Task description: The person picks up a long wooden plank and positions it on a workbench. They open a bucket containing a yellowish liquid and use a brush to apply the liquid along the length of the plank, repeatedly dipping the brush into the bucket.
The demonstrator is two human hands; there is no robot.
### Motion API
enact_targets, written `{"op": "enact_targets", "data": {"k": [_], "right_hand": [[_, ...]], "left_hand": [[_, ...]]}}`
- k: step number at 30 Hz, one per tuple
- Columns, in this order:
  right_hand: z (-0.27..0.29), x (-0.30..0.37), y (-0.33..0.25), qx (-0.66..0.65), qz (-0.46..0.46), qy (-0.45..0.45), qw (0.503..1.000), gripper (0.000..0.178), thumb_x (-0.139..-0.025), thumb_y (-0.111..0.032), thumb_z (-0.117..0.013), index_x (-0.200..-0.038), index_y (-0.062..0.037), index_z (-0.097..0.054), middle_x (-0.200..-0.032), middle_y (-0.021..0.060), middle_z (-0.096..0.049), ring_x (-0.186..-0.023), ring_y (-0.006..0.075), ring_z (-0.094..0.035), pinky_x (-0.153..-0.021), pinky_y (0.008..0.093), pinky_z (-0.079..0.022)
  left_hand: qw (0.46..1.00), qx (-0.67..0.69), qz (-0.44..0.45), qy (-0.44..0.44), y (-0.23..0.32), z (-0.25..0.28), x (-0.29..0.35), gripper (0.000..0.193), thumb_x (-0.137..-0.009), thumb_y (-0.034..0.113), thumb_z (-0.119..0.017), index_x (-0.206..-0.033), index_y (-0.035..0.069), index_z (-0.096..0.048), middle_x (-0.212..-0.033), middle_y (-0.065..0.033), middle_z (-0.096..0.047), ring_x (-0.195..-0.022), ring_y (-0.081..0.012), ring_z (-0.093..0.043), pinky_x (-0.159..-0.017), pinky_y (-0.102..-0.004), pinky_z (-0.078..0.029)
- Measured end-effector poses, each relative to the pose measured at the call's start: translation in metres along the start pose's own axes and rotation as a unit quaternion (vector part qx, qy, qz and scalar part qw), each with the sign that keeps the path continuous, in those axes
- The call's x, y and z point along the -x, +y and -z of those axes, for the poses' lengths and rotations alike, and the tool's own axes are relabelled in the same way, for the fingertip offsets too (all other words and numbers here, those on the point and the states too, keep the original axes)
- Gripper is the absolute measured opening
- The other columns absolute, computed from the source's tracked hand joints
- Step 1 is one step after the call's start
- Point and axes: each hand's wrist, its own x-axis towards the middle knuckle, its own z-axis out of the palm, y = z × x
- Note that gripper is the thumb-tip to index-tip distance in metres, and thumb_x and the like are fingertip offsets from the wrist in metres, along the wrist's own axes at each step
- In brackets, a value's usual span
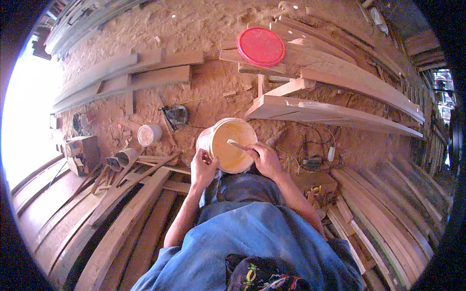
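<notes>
One round, whitish bucket [206, 140], yellow-orange inside: left hand [203, 168] grasps its rim, right hand [267, 159] grips a slim, pale tool [235, 144] over its mouth. Beyond the bucket: round red lid [261, 46].

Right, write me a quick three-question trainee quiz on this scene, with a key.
1. Which hand grips the plastic bucket, and which holds the flat-tipped tool?
2. True or false: the round red lid lies on boards, off the bucket.
3. Where is the white tub?
A) Left of the bucket
B) Right of it
C) Inside it

Key:
1. Left hand, bucket; right hand, tool.
2. True.
3. A.
</notes>
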Motion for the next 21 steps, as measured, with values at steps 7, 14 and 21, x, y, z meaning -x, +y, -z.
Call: {"op": "enact_targets", "data": {"k": [7,14,21], "right_hand": [[-0.006,0.004,0.001,-0.026,0.008,-0.001,1.000,0.027,-0.100,-0.026,-0.058,-0.112,-0.0030,-0.059,-0.104,0.0174,-0.066,-0.097,0.0352,-0.065,-0.084,0.0431,-0.052],[-0.009,0.007,0.004,-0.039,0.054,0.047,0.997,0.028,-0.099,-0.026,-0.059,-0.111,-0.0009,-0.061,-0.103,0.0192,-0.067,-0.094,0.0358,-0.065,-0.082,0.0426,-0.052],[-0.014,0.007,0.014,-0.036,0.025,0.100,0.994,0.027,-0.098,-0.024,-0.061,-0.110,0.0000,-0.064,-0.099,0.0175,-0.068,-0.089,0.0301,-0.066,-0.080,0.0379,-0.052]], "left_hand": [[1.000,-0.012,-0.016,0.016,-0.001,-0.002,0.003,0.029,-0.080,0.020,-0.075,-0.082,0.002,-0.052,-0.069,-0.0089,-0.057,-0.063,-0.0165,-0.055,-0.062,-0.0334,-0.049],[1.000,0.007,-0.001,0.019,-0.003,-0.005,0.004,0.029,-0.080,0.020,-0.075,-0.082,0.002,-0.052,-0.068,-0.0080,-0.056,-0.062,-0.0158,-0.053,-0.060,-0.0331,-0.048],[0.999,0.028,-0.011,0.026,-0.002,-0.009,0.002,0.027,-0.079,0.019,-0.075,-0.083,0.002,-0.053,-0.068,-0.0059,-0.056,-0.061,-0.0141,-0.051,-0.059,-0.0316,-0.047]]}}
